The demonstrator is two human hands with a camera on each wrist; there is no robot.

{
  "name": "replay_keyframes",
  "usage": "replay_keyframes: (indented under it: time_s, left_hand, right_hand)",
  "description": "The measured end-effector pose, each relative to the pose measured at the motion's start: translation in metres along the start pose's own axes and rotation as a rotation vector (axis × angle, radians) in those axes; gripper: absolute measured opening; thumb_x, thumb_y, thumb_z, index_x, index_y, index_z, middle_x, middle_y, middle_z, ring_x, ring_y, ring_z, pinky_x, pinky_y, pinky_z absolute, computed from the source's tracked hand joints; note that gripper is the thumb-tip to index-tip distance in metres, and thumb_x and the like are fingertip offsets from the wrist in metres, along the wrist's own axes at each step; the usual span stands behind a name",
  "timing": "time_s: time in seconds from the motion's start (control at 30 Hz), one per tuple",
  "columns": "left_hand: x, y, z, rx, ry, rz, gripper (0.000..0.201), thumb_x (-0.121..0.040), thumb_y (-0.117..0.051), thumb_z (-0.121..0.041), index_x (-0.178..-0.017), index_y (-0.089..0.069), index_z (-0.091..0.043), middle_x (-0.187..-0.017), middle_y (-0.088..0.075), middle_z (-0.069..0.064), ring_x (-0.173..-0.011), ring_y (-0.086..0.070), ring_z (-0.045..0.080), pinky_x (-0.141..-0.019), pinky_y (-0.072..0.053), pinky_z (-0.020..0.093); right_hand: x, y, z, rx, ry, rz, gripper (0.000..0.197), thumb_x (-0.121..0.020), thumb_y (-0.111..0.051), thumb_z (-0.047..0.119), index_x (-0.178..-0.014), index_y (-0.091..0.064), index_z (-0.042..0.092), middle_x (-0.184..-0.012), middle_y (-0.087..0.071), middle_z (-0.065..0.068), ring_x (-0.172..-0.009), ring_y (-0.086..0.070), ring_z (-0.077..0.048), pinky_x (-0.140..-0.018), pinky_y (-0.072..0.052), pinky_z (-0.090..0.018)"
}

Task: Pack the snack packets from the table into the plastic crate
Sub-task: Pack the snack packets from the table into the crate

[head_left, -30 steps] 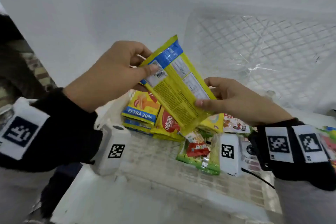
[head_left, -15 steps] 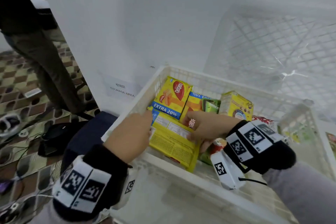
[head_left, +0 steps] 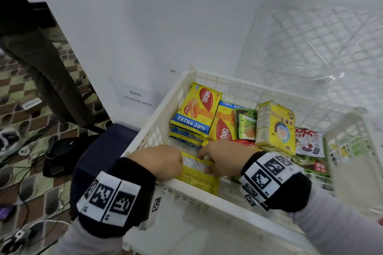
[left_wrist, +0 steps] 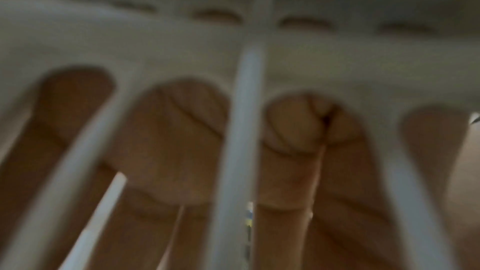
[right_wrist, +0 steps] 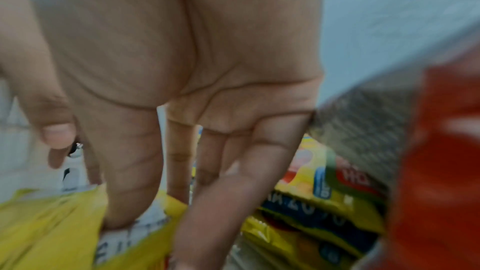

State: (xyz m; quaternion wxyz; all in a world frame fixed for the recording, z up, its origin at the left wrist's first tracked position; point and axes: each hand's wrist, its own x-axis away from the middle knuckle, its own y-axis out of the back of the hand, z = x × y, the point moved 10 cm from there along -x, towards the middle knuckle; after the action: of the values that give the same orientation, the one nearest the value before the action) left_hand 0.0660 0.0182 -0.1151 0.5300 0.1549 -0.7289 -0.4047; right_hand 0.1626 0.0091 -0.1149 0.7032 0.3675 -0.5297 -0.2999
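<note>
Yellow packet (head_left: 196, 174) lies inside white crate (head_left: 207, 197) at its near wall. Right hand (head_left: 222, 158) presses it with straight fingers (right_wrist: 130, 182); left hand (head_left: 159, 162) touches its edge, grip indeterminable.

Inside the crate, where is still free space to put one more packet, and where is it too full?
Bare floor shows along the crate's near wall, right of the yellow packet under both hands. The far-left corner holds stacked wafer packets; the yellow box and other packets crowd the far side.
</note>
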Motion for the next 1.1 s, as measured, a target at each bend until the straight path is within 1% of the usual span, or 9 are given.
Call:
replay_keyframes:
  time_s: [0.17, 0.33, 0.43, 0.53, 0.7, 0.77, 0.87, 0.97, 1.1]
  left_hand:
    - [-0.006, -0.003, -0.011, -0.050, -0.112, -0.007, 0.038, -0.093, -0.039, -0.016, -0.127, -0.057, -0.014, -0.137, -0.049, 0.009, -0.126, -0.046, 0.026, -0.105, -0.038, 0.036]
    - [-0.008, -0.005, -0.007, -0.015, -0.131, 0.027, 0.037, -0.088, -0.038, -0.017, -0.116, -0.062, -0.017, -0.130, -0.055, 0.009, -0.126, -0.048, 0.022, -0.103, -0.040, 0.037]
    - [-0.004, 0.003, -0.005, 0.036, -0.115, -0.050, 0.033, -0.087, -0.041, -0.022, -0.111, -0.065, -0.020, -0.120, -0.060, 0.003, -0.114, -0.055, 0.022, -0.099, -0.043, 0.036]
    - [0.012, 0.021, -0.013, 0.070, -0.194, -0.187, 0.025, -0.096, -0.040, -0.031, -0.103, -0.062, -0.020, -0.105, -0.060, -0.003, -0.106, -0.055, 0.019, -0.090, -0.044, 0.031]
    - [0.080, 0.075, -0.063, 0.196, -0.534, -0.364, 0.043, -0.090, -0.037, -0.058, -0.129, -0.048, -0.042, -0.121, -0.049, -0.033, -0.106, -0.037, -0.025, -0.090, -0.030, -0.001]
    - [0.117, 0.101, -0.088, 0.138, -0.649, -0.496, 0.047, -0.089, -0.030, -0.065, -0.129, -0.045, -0.045, -0.122, -0.052, -0.031, -0.113, -0.040, -0.018, -0.097, -0.039, 0.014]
    - [0.154, 0.140, -0.120, 0.122, -0.849, -0.729, 0.037, -0.086, -0.038, -0.053, -0.114, -0.054, -0.038, -0.100, -0.065, -0.024, -0.094, -0.058, -0.007, -0.077, -0.053, 0.020]
    - [0.107, 0.149, -0.141, 0.385, -0.800, -0.489, 0.019, -0.086, -0.054, -0.040, -0.099, -0.065, -0.032, -0.085, -0.067, -0.023, -0.078, -0.063, -0.006, -0.071, -0.053, 0.018]
    - [0.011, 0.139, -0.157, 0.575, -0.557, -0.308, 0.017, -0.091, -0.058, -0.017, -0.106, -0.060, -0.010, -0.089, -0.065, 0.004, -0.084, -0.068, 0.019, -0.081, -0.057, 0.038]
  right_hand:
    - [0.000, 0.005, 0.020, 0.256, 0.082, -0.086, 0.016, -0.090, -0.055, 0.019, -0.098, -0.063, 0.007, -0.086, -0.060, -0.008, -0.083, -0.059, -0.027, -0.065, -0.048, -0.031]
    - [0.009, 0.013, 0.012, -0.005, 0.124, -0.098, 0.042, -0.090, -0.058, 0.021, -0.132, -0.053, 0.016, -0.124, -0.060, -0.005, -0.113, -0.056, -0.021, -0.089, -0.046, -0.029]
    - [0.040, 0.067, -0.018, -0.326, 0.089, -0.354, 0.037, -0.092, -0.057, 0.018, -0.128, -0.058, 0.023, -0.114, -0.065, 0.008, -0.085, -0.060, 0.002, -0.075, -0.044, -0.013]
    - [0.088, 0.113, -0.071, -0.588, -0.028, -0.678, 0.024, -0.088, -0.061, 0.012, -0.108, -0.067, 0.023, -0.091, -0.068, 0.011, -0.075, -0.066, -0.007, -0.062, -0.051, -0.014]
    - [0.127, 0.104, -0.149, -0.602, -0.347, -0.767, 0.014, -0.083, -0.068, 0.020, -0.097, -0.067, 0.022, -0.089, -0.067, -0.001, -0.081, -0.066, -0.019, -0.065, -0.050, -0.024]
    - [0.126, 0.087, -0.170, -0.602, -0.477, -0.727, 0.032, -0.082, -0.069, 0.028, -0.111, -0.059, 0.020, -0.099, -0.061, -0.003, -0.089, -0.062, -0.023, -0.073, -0.048, -0.031]
    - [0.116, 0.064, -0.191, -0.611, -0.624, -0.627, 0.058, -0.085, -0.064, 0.040, -0.133, -0.040, 0.016, -0.116, -0.054, -0.011, -0.096, -0.057, -0.027, -0.073, -0.044, -0.033]
    - [0.106, 0.042, -0.204, -0.729, -0.689, -0.521, 0.075, -0.084, -0.063, 0.046, -0.140, -0.028, 0.011, -0.128, -0.051, -0.015, -0.109, -0.056, -0.031, -0.086, -0.050, -0.042]
    - [0.101, 0.025, -0.211, -0.875, -0.723, -0.502, 0.073, -0.079, -0.068, 0.049, -0.127, -0.044, -0.001, -0.105, -0.062, -0.018, -0.094, -0.064, -0.032, -0.083, -0.054, -0.052]
